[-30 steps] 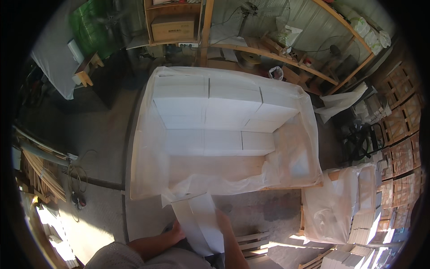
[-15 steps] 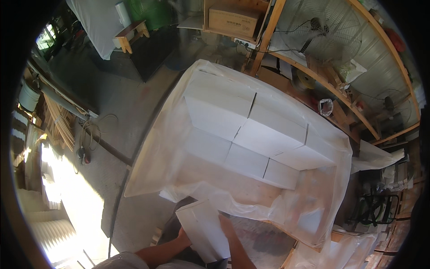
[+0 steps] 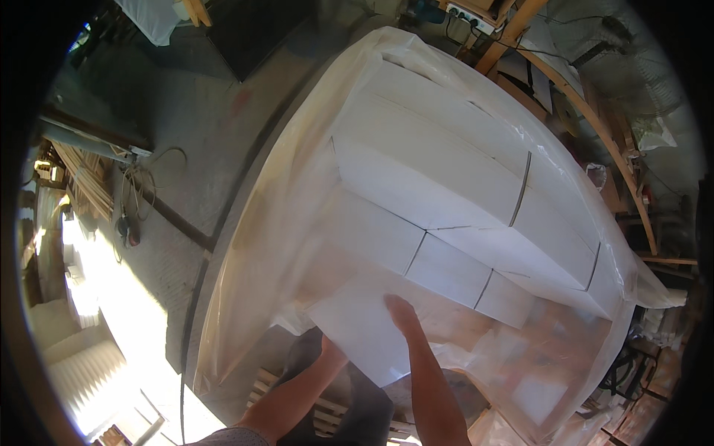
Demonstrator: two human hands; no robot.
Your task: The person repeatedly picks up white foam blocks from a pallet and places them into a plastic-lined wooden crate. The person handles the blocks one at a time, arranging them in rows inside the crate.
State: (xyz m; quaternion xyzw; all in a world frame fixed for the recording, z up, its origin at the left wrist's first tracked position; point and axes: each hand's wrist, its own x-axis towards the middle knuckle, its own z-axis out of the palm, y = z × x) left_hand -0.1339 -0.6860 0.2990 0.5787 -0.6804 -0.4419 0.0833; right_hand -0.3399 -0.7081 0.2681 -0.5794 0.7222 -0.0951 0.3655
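Between my two hands is a white cardboard box [image 3: 363, 334], tilted, over the near side of a big container draped in cloudy plastic sheeting [image 3: 256, 256]. My left hand [image 3: 334, 349] grips its near left side, with the fingers mostly hidden by the box. On the right side, my right hand [image 3: 402, 311] is pressed against it, fingers toward the far end. Farther in, white boxes [image 3: 428, 160] stand packed side by side in a stepped stack, with a lower row [image 3: 450, 269] in front. The held box's far edge blurs into the plastic.
A loose cable [image 3: 137, 186] lies on the floor at left, near thin wooden strips [image 3: 83, 178]. A wooden pallet [image 3: 327, 416] shows beside my legs. A curved wooden beam [image 3: 595, 111] and a power strip [image 3: 470, 18] are beyond the container.
Both hands have carried the white box forward from near my body to over the container's near side. My view has moved closer to the stacked boxes.
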